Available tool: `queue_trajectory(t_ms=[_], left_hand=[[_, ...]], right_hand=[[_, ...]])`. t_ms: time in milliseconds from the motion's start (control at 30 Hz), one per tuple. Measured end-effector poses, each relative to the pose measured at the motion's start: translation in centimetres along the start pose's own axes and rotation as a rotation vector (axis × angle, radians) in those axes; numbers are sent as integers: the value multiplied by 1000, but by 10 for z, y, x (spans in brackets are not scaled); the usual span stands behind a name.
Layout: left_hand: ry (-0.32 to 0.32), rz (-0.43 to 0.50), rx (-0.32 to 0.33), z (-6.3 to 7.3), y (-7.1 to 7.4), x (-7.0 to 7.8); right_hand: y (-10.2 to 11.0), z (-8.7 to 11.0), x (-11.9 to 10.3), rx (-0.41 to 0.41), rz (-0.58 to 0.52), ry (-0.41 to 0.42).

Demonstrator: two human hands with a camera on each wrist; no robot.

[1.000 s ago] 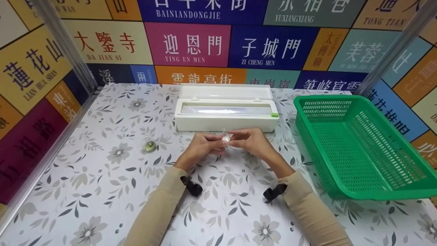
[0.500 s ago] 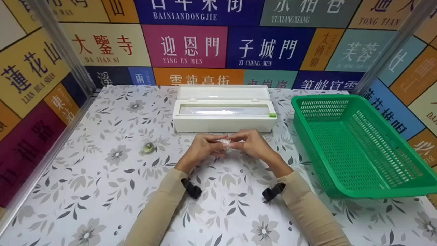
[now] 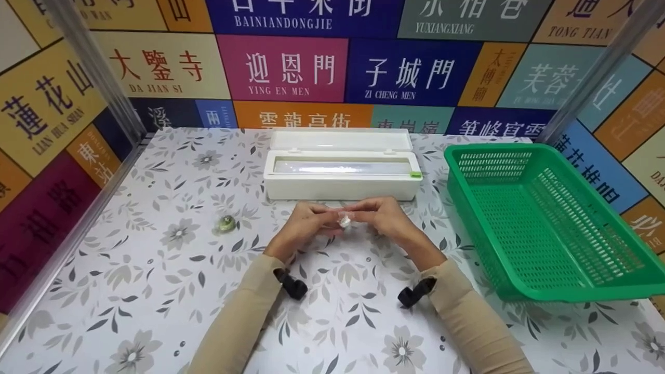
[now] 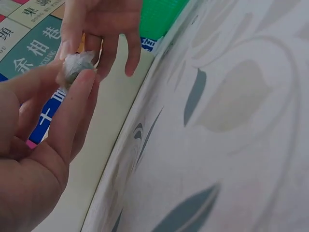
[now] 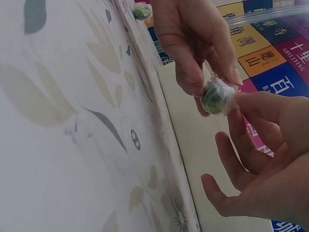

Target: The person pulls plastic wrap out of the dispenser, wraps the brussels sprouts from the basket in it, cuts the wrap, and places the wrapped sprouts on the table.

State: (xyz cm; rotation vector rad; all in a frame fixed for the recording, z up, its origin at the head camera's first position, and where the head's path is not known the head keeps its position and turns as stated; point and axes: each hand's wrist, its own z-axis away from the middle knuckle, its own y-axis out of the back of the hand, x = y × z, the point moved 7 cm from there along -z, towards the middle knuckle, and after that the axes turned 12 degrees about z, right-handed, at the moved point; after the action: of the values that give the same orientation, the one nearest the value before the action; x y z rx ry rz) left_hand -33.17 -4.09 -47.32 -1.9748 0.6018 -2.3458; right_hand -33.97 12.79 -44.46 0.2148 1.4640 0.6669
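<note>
A small round green item wrapped in clear cling film is held between both hands, in front of the white box. My left hand pinches it between thumb and fingertips from one side. From the other side, the thumb and index finger of my right hand pinch the film, while its remaining fingers spread apart in the right wrist view. Crumpled film covers part of the green surface. A second film-wrapped green item lies on the table to the left, apart from the hands.
Behind the hands stands a white cling film dispenser box, its lid raised and a roll visible inside. To the right sits a green perforated basket. Floral cloth covers the table, and panels with lettering wall it at the back and sides.
The fingers of both hands have shifted slightly around the wrapped item, and the film tuft that stuck up above the fingertips is no longer upright. Box, basket and second item stay put.
</note>
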Motion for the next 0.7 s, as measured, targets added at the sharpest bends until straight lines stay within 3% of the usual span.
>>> queue_trajectory(t_ms=[200,433,567,700], left_hand=[[28,22,62,-1,6,-1],[42,65,142,-4,8,-3],[27,58,107,-4,6,0],[41,64,32,0,6,0]], right_hand=[[-3,-4,5,40,-15,-19],[-3,-2,5,6,-18,-47],[-2,1,6,2,-8,-98],[-4,1,4,-3,-106,-103]])
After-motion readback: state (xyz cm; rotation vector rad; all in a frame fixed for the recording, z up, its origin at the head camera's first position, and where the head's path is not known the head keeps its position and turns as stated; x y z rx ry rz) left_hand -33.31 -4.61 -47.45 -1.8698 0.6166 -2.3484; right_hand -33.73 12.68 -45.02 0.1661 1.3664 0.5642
